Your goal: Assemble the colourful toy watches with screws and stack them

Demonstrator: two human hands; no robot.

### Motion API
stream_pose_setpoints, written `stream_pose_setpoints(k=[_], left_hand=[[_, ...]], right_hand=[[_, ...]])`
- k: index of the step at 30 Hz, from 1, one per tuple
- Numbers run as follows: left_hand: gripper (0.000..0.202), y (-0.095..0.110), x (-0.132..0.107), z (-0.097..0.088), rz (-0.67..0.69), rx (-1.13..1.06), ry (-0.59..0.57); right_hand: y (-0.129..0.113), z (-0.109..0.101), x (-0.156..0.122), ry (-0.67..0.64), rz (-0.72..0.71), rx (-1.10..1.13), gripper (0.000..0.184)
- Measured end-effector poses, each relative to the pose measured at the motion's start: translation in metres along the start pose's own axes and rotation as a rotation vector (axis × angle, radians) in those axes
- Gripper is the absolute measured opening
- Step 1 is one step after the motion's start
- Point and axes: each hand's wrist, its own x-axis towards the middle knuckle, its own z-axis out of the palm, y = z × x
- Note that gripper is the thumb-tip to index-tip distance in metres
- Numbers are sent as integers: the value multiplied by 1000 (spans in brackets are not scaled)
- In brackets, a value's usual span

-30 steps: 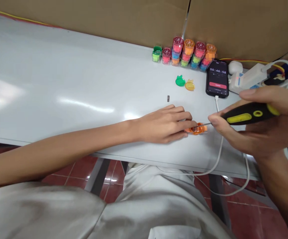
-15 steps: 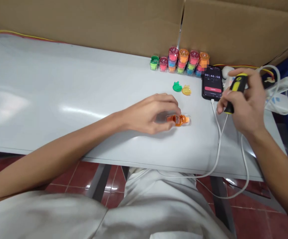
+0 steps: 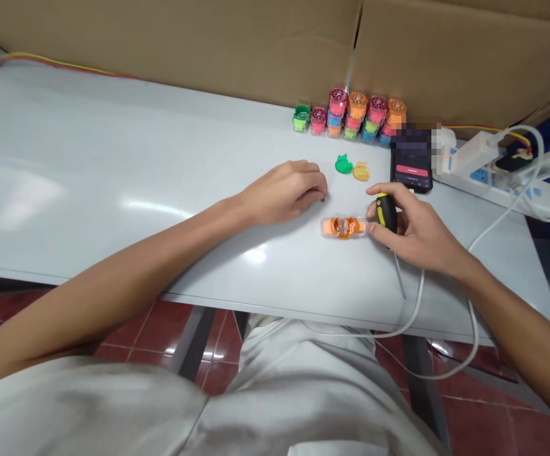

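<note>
The orange plastic piece (image 3: 343,227) lies flat on the table (image 3: 113,158), with its long axis going left to right along the table edge and clear ends on both sides. It sits just left of the grip of the right hand (image 3: 412,231), and the fingers (image 3: 371,230) come very near its right end. This hand is closed firmly around the black and yellow handle of a screwdriver (image 3: 386,212), and the thin shaft points down, toward the person, a little tilted to the right.

The left hand (image 3: 284,193) rests on the table, curled, left of the orange piece. Its fingertips reach a tiny dark piece (image 3: 323,199), but I cannot tell if they pinch it.

Compared with the earlier frame, the left hand has moved away from the orange piece, and the screwdriver has come down from beside the phone (image 3: 411,168), which now lies beyond the grip.
</note>
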Motion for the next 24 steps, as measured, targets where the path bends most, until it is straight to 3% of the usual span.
stream_pose_setpoints(k=[6, 10, 13, 16, 19, 22, 24], left_hand=[[26, 2, 0, -5, -38, -53, -64], [26, 3, -1, -4, -40, -2, -78], [26, 3, 0, -4, -52, 45, -69], [27, 2, 0, -4, -68, 94, -57], [28, 3, -1, -5, -74, 135, -33], [28, 8, -3, -7, -46, 99, 17], [30, 16, -5, -7, -18, -6, 84]], right_hand=[[2, 4, -2, 9, -34, -19, 49], [9, -3, 16, 237, -20, 14, 37], [10, -12, 41, 351, -53, -235, 21], [9, -14, 66, 278, -121, -427, 13], [7, -9, 79, 164, -182, -475, 10], [-3, -5, 72, 159, -166, -427, 13], [-15, -2, 58, 184, -115, -279, 12]])
